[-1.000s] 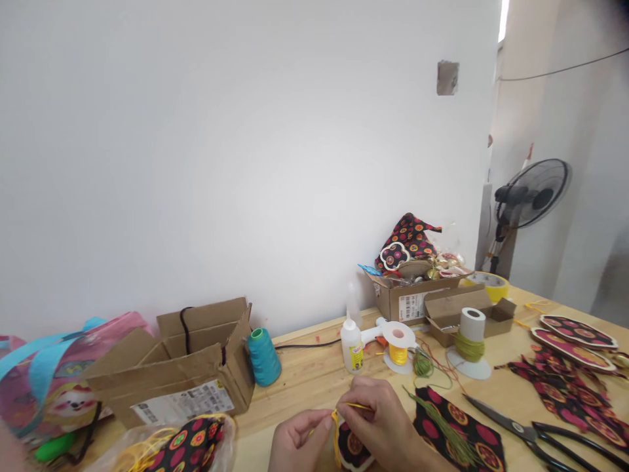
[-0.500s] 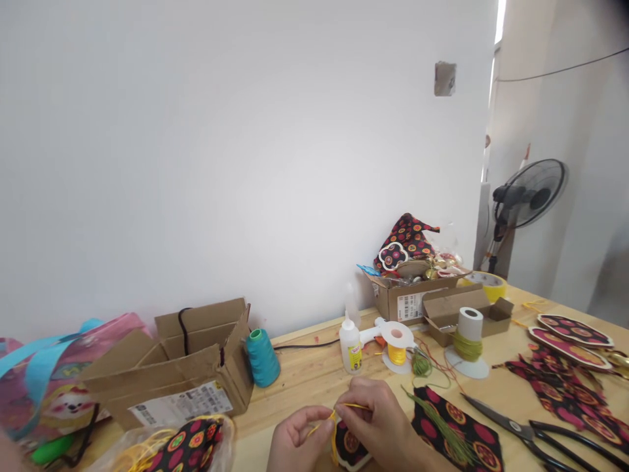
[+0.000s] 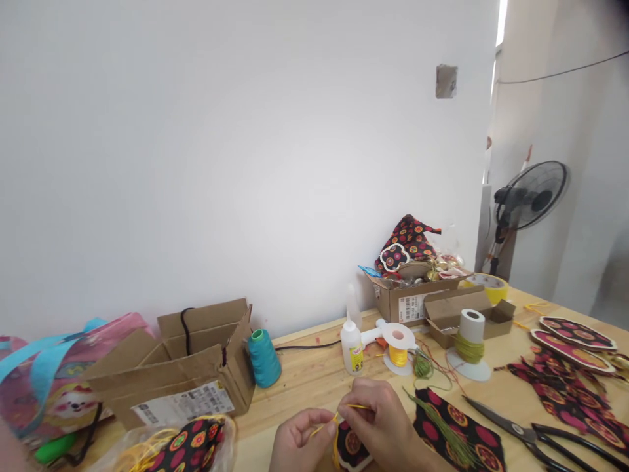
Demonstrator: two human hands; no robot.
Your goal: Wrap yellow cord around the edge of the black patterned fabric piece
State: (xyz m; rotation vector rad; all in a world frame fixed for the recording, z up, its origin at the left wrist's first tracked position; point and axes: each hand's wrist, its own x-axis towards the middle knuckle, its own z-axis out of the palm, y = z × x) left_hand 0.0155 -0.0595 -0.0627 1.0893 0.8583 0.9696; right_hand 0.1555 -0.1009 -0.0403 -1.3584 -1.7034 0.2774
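Close together at the bottom middle, both my hands pinch a thin yellow cord [image 3: 335, 440]. My left hand [image 3: 303, 438] has thumb and forefinger closed on it. A short end of the cord sticks out between the fingers of my right hand [image 3: 377, 419]. Below and partly behind my right hand is a patterned fabric piece with a pale scalloped rim [image 3: 350, 446]; the cord hangs down along its left side, and its lower part is cut off by the frame. Right of my hands lies dark patterned cloth [image 3: 484, 436] with a bundle of green threads [image 3: 445, 423] on it.
Black-handled scissors [image 3: 523, 431] lie at right, beside fabric scraps [image 3: 565, 400]. Behind my hands stand a glue bottle [image 3: 352, 347], a yellow cord spool [image 3: 398, 354] and a green cord spool [image 3: 468, 347]. An open carton [image 3: 181, 380] and a teal thread cone [image 3: 264, 359] are at left.
The whole view has shifted very slightly. My hands keep nearly the same pinch on the yellow cord.
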